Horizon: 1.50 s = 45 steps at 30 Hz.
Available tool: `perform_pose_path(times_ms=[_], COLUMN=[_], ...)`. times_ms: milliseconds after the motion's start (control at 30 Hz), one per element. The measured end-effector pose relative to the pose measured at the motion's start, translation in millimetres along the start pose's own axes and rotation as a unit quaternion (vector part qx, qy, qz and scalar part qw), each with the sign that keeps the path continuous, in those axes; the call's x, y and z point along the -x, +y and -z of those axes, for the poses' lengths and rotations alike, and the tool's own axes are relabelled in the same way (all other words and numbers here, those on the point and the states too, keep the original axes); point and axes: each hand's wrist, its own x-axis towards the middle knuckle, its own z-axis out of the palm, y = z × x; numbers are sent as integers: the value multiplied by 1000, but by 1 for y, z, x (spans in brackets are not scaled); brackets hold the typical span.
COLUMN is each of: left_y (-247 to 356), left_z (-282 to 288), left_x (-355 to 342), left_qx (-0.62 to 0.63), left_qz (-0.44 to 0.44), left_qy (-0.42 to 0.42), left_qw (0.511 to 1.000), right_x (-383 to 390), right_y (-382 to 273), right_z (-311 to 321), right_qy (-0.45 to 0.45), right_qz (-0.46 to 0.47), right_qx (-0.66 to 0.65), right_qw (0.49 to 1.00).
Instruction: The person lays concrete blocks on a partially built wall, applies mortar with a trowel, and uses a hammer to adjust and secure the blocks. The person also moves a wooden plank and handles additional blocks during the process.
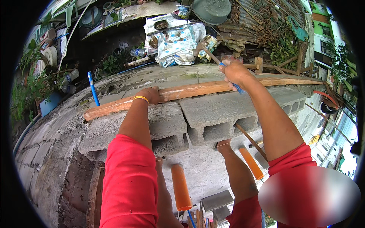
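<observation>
A long reddish-brown wooden plank (194,90) runs along the top of the wall, behind hollow concrete blocks (220,108). My left hand (151,95) grips the plank left of its middle, fingers over the wood; a yellow band circles that wrist. Raised above the plank, my right hand (235,73) is closed round a claw hammer (213,57) with a blue grip, its head pointing up and left. Between the hands a thin metal pin (197,77) stands upright at the plank's far edge; whether it is a nail or a rod I cannot tell.
A blue pipe (93,89) sticks up near the plank's left end. Orange pipes (180,186) and a wooden pole (249,138) lie below the blocks. Beyond the wall are white sacks (176,41), a grey basin (212,10) and a rusty corrugated sheet (247,30).
</observation>
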Motion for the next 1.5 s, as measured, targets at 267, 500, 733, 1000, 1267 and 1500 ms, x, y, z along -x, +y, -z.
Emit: perform_pose_path(times_ms=[267,500,733,1000,1267,1500], left_y=[3,2,0,1,-2,1], left_z=[6,4,3,1,-2,2], left_x=[8,6,5,3,5,3], left_qx=[2,-8,6,-7,34,-7], left_qz=[6,6,10,-6,18,0], left_qy=[-22,-16,-13,-1,21,0], left_qw=[1000,1000,1000,1000,999,1000], right_x=[-29,2,0,-20,-25,-19], right_y=[3,-45,-33,-36,2,-43], right_z=[10,76,32,100,23,105], right_qy=[-132,141,80,96,27,58], right_qz=[27,143,72,141,122,178], right_qx=[464,5,280,56,283,10], right_qw=[876,980,954,984,951,982])
